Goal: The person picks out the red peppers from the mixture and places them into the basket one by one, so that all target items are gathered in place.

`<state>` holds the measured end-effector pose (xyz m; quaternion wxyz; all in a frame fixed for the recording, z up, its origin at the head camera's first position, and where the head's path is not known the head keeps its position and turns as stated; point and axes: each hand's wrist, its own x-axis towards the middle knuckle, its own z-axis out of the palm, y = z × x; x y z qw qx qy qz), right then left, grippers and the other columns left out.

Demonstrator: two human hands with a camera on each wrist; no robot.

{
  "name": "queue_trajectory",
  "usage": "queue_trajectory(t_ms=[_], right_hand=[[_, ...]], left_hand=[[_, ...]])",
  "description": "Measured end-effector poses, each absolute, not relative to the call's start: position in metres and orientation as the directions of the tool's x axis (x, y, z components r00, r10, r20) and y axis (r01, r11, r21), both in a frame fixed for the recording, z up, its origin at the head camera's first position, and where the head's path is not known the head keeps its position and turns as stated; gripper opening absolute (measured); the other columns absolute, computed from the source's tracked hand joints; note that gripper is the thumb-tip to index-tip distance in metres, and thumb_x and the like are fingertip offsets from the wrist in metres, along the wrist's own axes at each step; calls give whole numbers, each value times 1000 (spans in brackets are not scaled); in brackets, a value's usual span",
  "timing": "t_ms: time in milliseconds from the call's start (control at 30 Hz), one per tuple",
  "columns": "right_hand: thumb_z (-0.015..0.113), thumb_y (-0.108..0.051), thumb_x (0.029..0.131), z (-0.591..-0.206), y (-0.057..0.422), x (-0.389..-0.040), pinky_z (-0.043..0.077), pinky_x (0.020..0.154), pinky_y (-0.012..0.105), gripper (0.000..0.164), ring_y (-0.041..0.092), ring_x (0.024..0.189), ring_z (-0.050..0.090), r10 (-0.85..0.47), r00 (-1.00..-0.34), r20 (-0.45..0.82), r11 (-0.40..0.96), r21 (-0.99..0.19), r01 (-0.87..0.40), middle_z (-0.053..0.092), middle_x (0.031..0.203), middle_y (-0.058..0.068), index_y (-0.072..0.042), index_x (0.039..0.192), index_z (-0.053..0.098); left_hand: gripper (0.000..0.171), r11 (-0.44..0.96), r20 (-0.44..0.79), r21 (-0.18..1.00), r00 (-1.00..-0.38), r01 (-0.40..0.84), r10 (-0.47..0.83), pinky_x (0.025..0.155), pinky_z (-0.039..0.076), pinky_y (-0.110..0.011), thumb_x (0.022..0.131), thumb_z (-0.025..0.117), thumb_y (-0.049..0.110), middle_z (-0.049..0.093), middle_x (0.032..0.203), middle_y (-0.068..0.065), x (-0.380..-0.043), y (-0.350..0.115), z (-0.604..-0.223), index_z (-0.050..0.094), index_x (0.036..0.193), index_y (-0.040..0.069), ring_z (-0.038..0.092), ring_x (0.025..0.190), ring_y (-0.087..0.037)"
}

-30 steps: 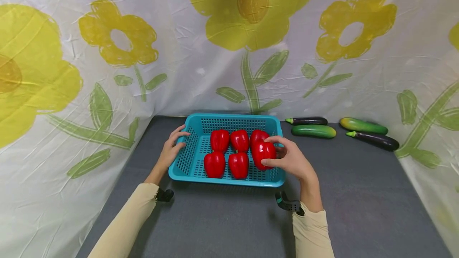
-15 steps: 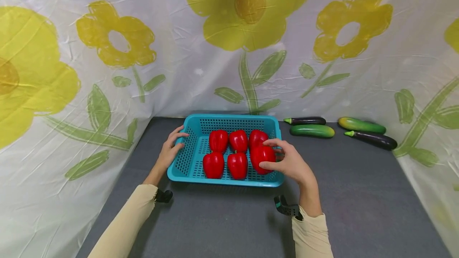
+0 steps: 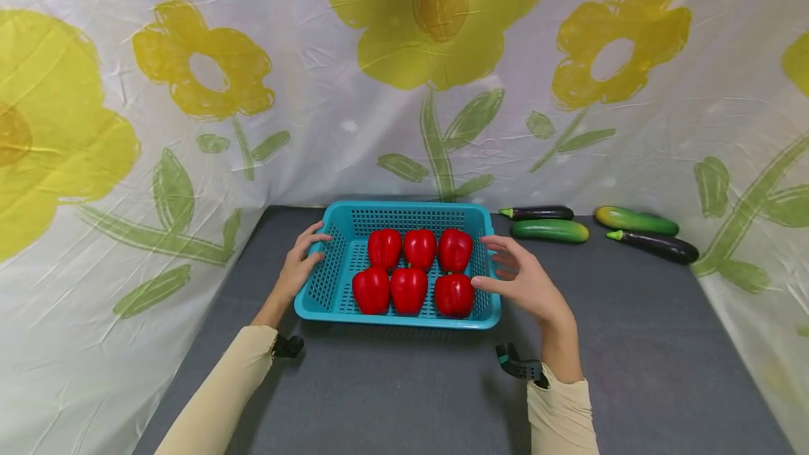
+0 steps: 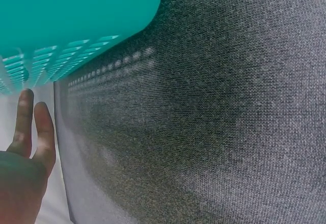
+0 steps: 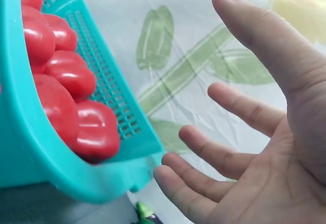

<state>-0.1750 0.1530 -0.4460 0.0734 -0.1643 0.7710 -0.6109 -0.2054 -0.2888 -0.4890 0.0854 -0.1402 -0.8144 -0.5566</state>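
A turquoise perforated plastic basket [image 3: 398, 322] holds glossy red bell peppers in two rows of three. My right hand [image 3: 529, 285] is at the basket's right end, fingers spread and nothing in its grasp. Its thumb tip lies close to the front right bell pepper [image 3: 454, 295] in the head view. In the right wrist view the palm and spread fingers [image 5: 219, 155] are beside the basket's end wall. My left hand [image 3: 297, 264] rests at the left end of the basket, fingers at the rim. Two of its fingers [image 4: 45, 127] show below the basket wall in the left wrist view.
Right of the basket, near the back edge of the dark grey table [image 3: 404, 392], lie an eggplant [image 3: 541, 213] and a green zucchini [image 3: 548, 230]. Farther right are another zucchini [image 3: 637, 220] and eggplant [image 3: 654, 246]. A flower-printed curtain [image 3: 329, 90] hangs behind.
My right hand has lowered the bell pepper into the front right spot, let it go and drawn back to the right. The other front-row peppers have shifted slightly left. My left hand stays at the rim.
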Motion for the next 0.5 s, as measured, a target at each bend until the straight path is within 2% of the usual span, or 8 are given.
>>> queue_trajectory(t_ms=[267, 400, 500], right_hand=[[83, -16, 86, -448, 163, -175, 36, 106, 59, 75, 45, 137, 41, -354, -932, 84, 176, -972, -154, 43, 152, 17, -13, 150, 45], [82, -13, 87, -449, 170, -174, 35, 106, 60, 75, 45, 135, 43, -357, -930, 90, 170, -973, -159, 43, 151, 21, -8, 151, 43], [80, -10, 88, -452, 178, -175, 37, 104, 60, 70, 44, 132, 48, -336, -936, 106, 192, -965, -178, 47, 147, 22, -7, 149, 45]], left_hand=[[34, 340, 297, 883, -946, 323, 127, 100, 29, -61, 96, 46, -14, 28, 158, -28, -205, -290, -489, 56, 128, -17, 21, 145, -48], [34, 334, 283, 887, -947, 318, 150, 100, 29, -63, 96, 49, -13, 27, 158, -29, -207, -292, -490, 56, 129, -16, 21, 145, -48], [37, 318, 272, 896, -948, 312, 163, 100, 34, -61, 98, 51, -8, 29, 159, -27, -211, -297, -493, 53, 135, -14, 30, 141, -49]])
